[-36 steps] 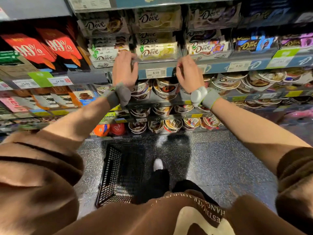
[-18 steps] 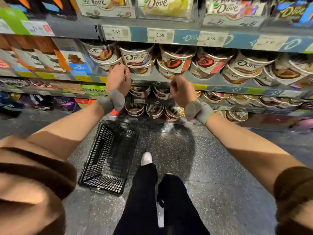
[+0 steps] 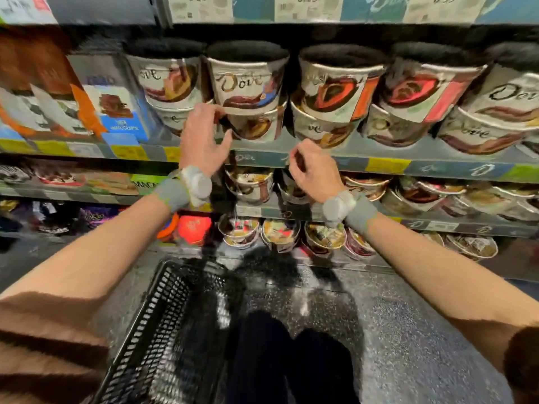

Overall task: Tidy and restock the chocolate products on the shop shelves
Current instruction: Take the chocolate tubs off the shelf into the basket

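Note:
Dove chocolate tubs stand stacked two high along a shelf (image 3: 364, 164) in front of me. My left hand (image 3: 201, 141) is raised with fingers spread, its fingertips at the left side of a lower tub (image 3: 256, 126) under a blue-labelled Dove tub (image 3: 248, 83). My right hand (image 3: 312, 170) hovers in front of the shelf edge below an orange-labelled tub (image 3: 335, 88), fingers curled loosely, holding nothing. Both wrists wear grey bands.
Boxed chocolate bars (image 3: 113, 112) fill the shelf to the left. More Dove tubs (image 3: 280, 234) sit on two lower shelves. A black wire basket (image 3: 169, 330) stands on the speckled floor by my legs. Price tags (image 3: 306, 7) line the shelf above.
The view has dropped and closed in on the tub shelf. My left hand has risen and opened toward a lower tub; my right hand has loosened from a fist near the shelf edge.

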`<state>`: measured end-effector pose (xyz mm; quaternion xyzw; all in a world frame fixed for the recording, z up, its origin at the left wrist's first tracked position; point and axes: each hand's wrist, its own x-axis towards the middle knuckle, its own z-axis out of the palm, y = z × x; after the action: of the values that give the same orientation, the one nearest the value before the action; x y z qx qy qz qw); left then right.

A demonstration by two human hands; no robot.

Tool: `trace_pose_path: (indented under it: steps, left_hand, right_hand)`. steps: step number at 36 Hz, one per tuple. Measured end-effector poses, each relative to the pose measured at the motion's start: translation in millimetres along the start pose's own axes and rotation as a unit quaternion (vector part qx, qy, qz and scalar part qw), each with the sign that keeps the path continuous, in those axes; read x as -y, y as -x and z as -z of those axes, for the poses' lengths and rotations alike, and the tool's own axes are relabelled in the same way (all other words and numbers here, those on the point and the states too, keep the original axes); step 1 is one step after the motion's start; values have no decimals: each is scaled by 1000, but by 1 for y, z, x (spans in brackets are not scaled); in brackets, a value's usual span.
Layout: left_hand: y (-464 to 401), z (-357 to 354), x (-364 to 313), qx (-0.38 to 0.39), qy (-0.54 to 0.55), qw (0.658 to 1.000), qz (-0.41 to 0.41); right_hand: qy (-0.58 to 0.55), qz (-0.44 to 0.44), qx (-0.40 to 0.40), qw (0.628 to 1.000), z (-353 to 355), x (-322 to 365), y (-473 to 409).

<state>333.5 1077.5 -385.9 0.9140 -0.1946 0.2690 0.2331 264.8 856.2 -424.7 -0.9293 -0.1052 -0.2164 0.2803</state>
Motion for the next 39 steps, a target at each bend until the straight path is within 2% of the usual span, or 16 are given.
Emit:
trace_pose_path:
  steps: [16, 25, 30, 39]
  left_hand:
    - [15, -40, 4, -178, -52, 976, -114]
    - [16, -35, -7, -184, -110, 973, -82]
    - [3, -28, -14, -184, -147, 967, -96]
    - [-17, -19, -24, -136, -196, 967, -86]
  right_hand:
    - [4, 171, -137, 976, -42, -29, 7]
    - [17, 173, -147, 974, -37, -40, 18]
    - [35, 182, -150, 971, -21, -46, 19]
    - [68, 171, -182, 966, 5, -62, 15]
